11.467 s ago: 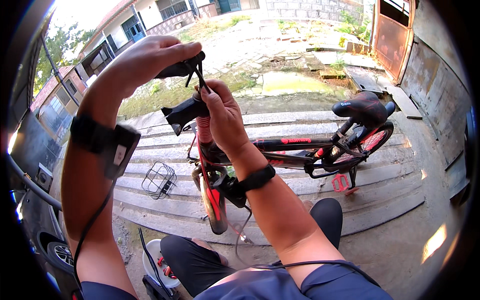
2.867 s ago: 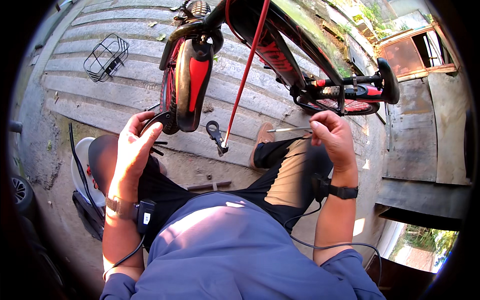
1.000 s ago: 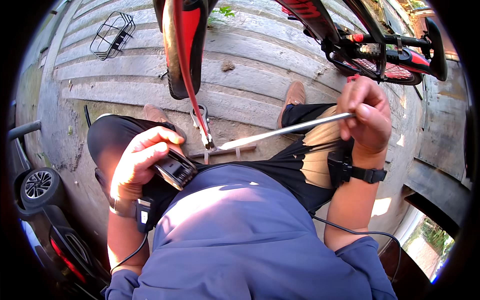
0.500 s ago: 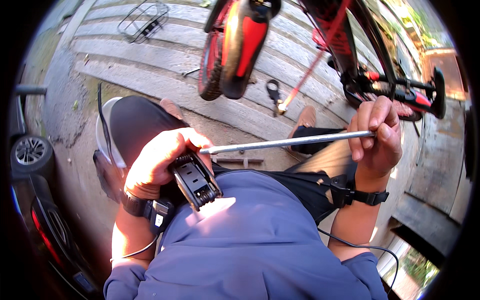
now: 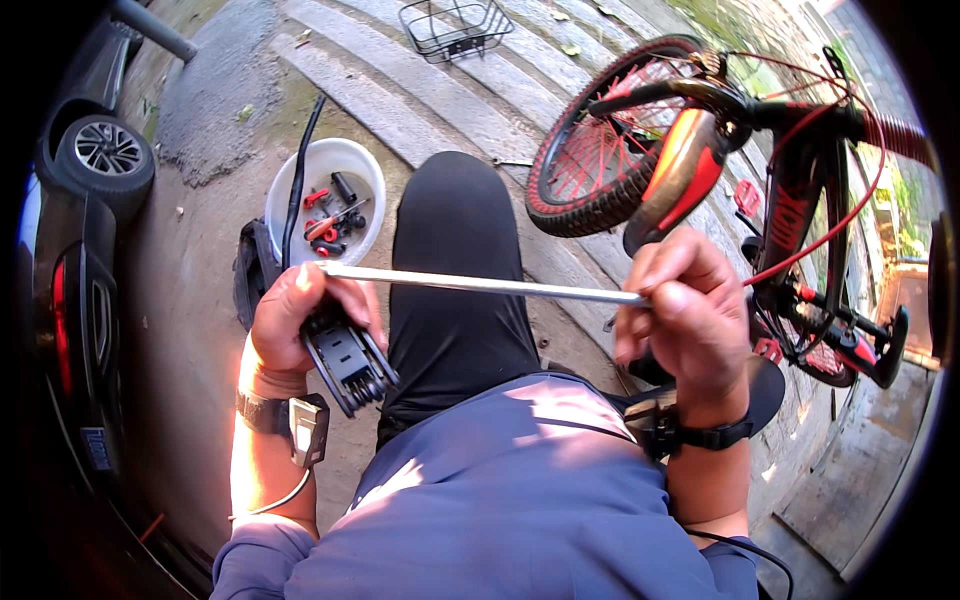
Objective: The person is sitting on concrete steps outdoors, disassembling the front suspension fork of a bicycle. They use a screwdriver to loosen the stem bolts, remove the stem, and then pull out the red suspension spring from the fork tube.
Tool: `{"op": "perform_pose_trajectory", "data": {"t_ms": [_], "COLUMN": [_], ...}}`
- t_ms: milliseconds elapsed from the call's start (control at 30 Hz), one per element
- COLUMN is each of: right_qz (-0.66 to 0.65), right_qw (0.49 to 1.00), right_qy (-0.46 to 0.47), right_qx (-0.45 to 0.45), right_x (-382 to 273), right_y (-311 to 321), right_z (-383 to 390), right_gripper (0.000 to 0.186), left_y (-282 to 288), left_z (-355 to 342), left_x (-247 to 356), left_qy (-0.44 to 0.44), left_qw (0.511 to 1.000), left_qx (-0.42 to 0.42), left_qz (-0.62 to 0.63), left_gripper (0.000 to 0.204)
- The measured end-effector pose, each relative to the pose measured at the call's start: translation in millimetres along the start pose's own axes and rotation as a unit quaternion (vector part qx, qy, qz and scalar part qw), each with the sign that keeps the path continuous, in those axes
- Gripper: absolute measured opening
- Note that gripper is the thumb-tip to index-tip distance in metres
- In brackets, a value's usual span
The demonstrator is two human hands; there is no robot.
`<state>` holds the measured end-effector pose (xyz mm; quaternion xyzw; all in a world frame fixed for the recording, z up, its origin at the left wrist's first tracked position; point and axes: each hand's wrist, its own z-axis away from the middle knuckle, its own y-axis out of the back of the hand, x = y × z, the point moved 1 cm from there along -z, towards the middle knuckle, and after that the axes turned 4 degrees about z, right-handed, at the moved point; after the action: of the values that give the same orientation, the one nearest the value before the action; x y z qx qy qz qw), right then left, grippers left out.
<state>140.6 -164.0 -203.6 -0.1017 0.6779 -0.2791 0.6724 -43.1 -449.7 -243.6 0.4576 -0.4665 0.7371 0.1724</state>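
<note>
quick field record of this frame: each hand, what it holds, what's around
left hand: grips a black holder of tool bits and one end of a long metal rod
right hand: closed on the rod's other end
rod: about level, across the lap
white tub: on the ground past the left hand, red and black tools inside
bicycle: red and black, to the right
wire basket: on the steps
car: far left
</note>
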Motion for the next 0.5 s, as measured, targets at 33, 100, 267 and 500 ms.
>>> {"op": "perform_pose_trajectory", "data": {"t_ms": [33,100,267,500], "right_qz": [0.009,0.013,-0.004,0.082], "right_qw": [1.0,0.996,0.988,0.985], "right_qy": [-0.026,-0.075,-0.141,-0.14], "right_qx": [-0.014,-0.036,-0.068,-0.065], "right_x": [6.0,15.2,28.6,44.9], "right_y": [-6.9,-18.9,-41.1,-44.2], "right_z": [-4.5,-12.3,-31.1,-49.2], "right_gripper": [0.009,0.009,0.007,0.008], "left_y": [-0.6,11.1,51.9,63.8], "left_z": [5.8,14.7,35.1,56.1], "left_x": [-4.0,-7.2,-23.0,-37.4], "left_qy": [-0.016,0.007,0.063,0.068], "left_qw": [0.996,0.989,0.994,0.992], "left_qx": [0.084,0.137,0.084,0.077], "left_qz": [-0.011,0.05,0.014,0.074], "left_gripper": [0.061,0.061,0.051,0.071]}}
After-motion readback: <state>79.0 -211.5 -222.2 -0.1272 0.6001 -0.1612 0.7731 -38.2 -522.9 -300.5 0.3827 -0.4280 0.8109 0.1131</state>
